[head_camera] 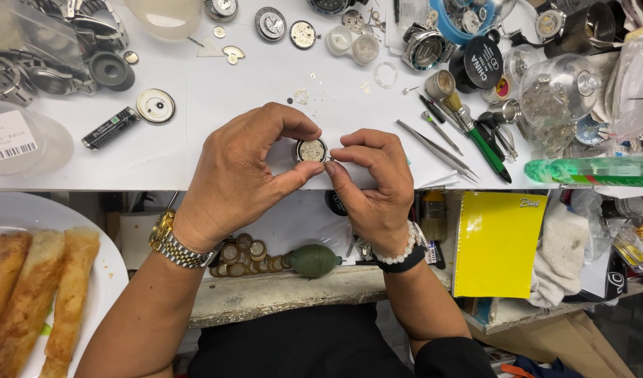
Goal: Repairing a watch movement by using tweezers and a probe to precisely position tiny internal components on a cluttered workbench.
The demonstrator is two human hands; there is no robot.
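My left hand [241, 175] pinches a small round watch movement [311, 150] between thumb and forefinger, just above the white bench top [216, 105]. My right hand [374, 182] meets it from the right, fingertips pressed against the movement's edge near its crown. The movement's pale dial side faces up. A gold and steel watch sits on my left wrist, a white bead bracelet and a black band on my right.
Tweezers [433, 148], a green-handled tool [479, 136], loose watch parts, dials and a glass dome [556, 91] crowd the bench's right. A plate with fried rolls [34, 294] lies lower left. A yellow notebook [496, 241], a green dust blower [313, 260] and coins sit below.
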